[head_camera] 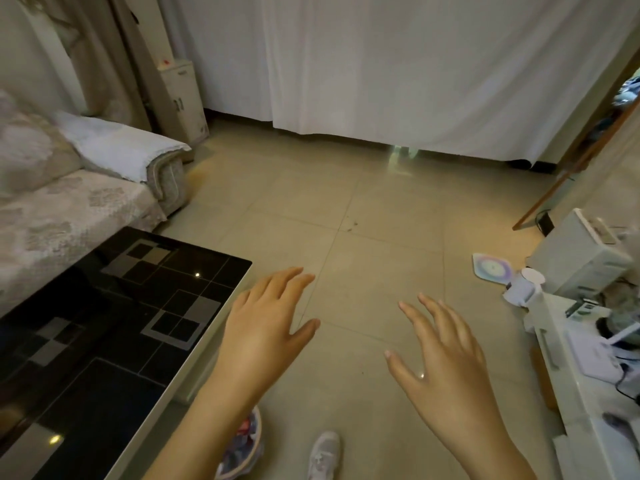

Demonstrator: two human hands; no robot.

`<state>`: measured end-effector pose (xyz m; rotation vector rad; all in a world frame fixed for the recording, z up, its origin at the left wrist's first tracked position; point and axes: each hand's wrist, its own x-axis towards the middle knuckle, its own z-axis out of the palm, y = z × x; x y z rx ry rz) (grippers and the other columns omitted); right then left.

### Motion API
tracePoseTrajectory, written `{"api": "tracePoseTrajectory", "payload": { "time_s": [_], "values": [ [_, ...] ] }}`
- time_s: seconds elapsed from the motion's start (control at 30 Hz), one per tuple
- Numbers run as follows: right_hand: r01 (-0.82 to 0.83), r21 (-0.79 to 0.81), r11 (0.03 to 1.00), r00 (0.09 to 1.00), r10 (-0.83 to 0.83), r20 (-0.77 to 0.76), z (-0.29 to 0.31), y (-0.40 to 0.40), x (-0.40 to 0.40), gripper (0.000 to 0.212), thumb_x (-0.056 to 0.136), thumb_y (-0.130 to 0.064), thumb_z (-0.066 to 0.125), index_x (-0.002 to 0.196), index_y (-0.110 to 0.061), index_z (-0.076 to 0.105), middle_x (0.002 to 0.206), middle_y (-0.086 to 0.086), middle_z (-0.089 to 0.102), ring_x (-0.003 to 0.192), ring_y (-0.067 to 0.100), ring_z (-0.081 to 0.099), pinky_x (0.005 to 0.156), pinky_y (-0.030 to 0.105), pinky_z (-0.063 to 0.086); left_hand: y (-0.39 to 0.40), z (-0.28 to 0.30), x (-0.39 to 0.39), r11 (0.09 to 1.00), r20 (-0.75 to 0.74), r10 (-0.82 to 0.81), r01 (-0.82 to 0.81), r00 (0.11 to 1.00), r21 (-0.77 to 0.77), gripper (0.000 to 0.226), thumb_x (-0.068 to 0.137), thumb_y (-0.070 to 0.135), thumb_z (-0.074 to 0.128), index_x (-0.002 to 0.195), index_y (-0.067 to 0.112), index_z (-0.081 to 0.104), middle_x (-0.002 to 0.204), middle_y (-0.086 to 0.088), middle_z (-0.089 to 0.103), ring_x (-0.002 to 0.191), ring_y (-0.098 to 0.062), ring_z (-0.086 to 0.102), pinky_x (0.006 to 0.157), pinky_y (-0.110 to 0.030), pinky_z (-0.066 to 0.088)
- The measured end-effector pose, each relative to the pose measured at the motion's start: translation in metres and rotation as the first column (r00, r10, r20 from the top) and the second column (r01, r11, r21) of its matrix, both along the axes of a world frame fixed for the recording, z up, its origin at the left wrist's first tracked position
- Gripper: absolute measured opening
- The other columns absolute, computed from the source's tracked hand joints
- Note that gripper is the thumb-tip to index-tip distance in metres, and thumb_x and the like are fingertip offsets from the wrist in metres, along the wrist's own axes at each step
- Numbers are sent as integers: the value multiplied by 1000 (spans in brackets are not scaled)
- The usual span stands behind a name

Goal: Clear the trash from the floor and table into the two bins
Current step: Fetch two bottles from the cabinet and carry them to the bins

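My left hand point(266, 327) and my right hand point(446, 362) are both stretched out flat over the tiled floor point(363, 209), palms down, fingers spread, holding nothing. The glossy black table point(114, 327) with grey square patterns lies left of my left hand, its top bare in view. Under my left forearm a bin point(247, 441) holds colourful wrappers; it is partly hidden by the arm. A small dark speck of debris point(353, 226) lies on the floor ahead. A pale square pack point(491, 270) rests on the floor at the right.
A patterned sofa point(69, 202) stands behind the table at the left. White curtains point(398, 71) hang across the back. A white cabinet point(581, 382) cluttered with devices runs along the right. My white shoe point(325, 452) shows at the bottom.
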<state>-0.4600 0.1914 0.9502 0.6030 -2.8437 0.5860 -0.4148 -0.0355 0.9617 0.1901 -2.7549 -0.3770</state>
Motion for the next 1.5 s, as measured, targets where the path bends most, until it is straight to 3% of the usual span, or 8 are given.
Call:
{"api": "tracePoseTrajectory", "payload": {
  "time_s": [0.1, 0.33, 0.57, 0.77, 1.13, 1.23, 1.33, 1.5],
  "values": [
    [9, 21, 1000, 999, -10, 41, -3, -5, -40, 61, 79, -52, 48, 137, -33, 43, 148, -4, 36, 137, 18, 22, 106, 44, 30, -4, -6, -44, 999, 5, 29, -29, 1000, -39, 62, 79, 46, 65, 135, 27, 47, 139, 5, 49, 126, -17, 48, 98, -38, 40],
    [-69, 173, 982, 983, 38, 178, 13, -32, -163, 69, 80, -60, 25, 146, -40, 19, 156, -14, 11, 143, 11, 0, 114, 34, 11, -26, -16, -175, 999, 20, 33, -33, 999, -24, 55, 77, 44, 70, 126, 23, 56, 133, 3, 55, 120, -22, 54, 87, -42, 48],
    [-37, 166, 985, 989, 13, 145, 35, -59, -259, 72, 79, -61, 21, 147, -39, 12, 155, -14, 14, 144, 13, -3, 117, 42, 11, -51, -2, -288, 998, 15, -24, 24, 1000, -53, 52, 79, 45, 66, 126, 23, 56, 132, 4, 55, 122, -21, 52, 90, -41, 45],
    [-118, 170, 978, 982, 90, 164, 27, -97, -340, 81, 71, -67, 9, 146, -40, 12, 155, -14, 12, 144, 12, -3, 117, 42, 11, -83, 2, -342, 994, 8, 52, -51, 999, -94, 48, 81, 51, 61, 123, 26, 58, 132, 6, 56, 120, -19, 52, 89, -39, 46],
    [-303, 150, 941, 946, 277, 169, 5, -178, -564, 80, 71, -67, 16, 145, -36, 24, 154, -8, 22, 143, 16, 10, 115, 42, 16, -148, -12, -519, 940, 43, 305, -294, 951, -173, 51, 74, 45, 70, 119, 23, 61, 124, 1, 62, 111, -23, 60, 78, -39, 51],
    [-329, 174, 928, 937, 297, 185, 8, -193, -632, 77, 76, -67, 21, 146, -36, 20, 155, -9, 19, 143, 16, 7, 116, 44, 14, -161, -10, -574, 916, 63, 353, -332, 933, -225, 53, 71, 45, 74, 118, 21, 63, 122, -1, 63, 110, -25, 60, 78, -41, 52],
    [-372, 169, 913, 918, 334, 216, 13, -214, -693, 68, 88, -59, 39, 148, -33, 18, 157, -6, 15, 144, 17, 4, 117, 44, 12, -177, -3, -620, 902, 75, 381, -353, 922, -248, 53, 72, 45, 72, 118, 21, 63, 123, -1, 63, 111, -25, 60, 79, -42, 51],
    [-424, 192, 885, 896, 379, 231, 18, -255, -759, 68, 91, -59, 37, 148, -36, 7, 157, -9, 7, 144, 14, 0, 117, 43, 11, -207, 0, -679, 887, 71, 433, -410, 899, -215, 52, 76, 47, 67, 121, 22, 60, 125, 2, 61, 114, -23, 58, 81, -41, 50]
  ]
}}
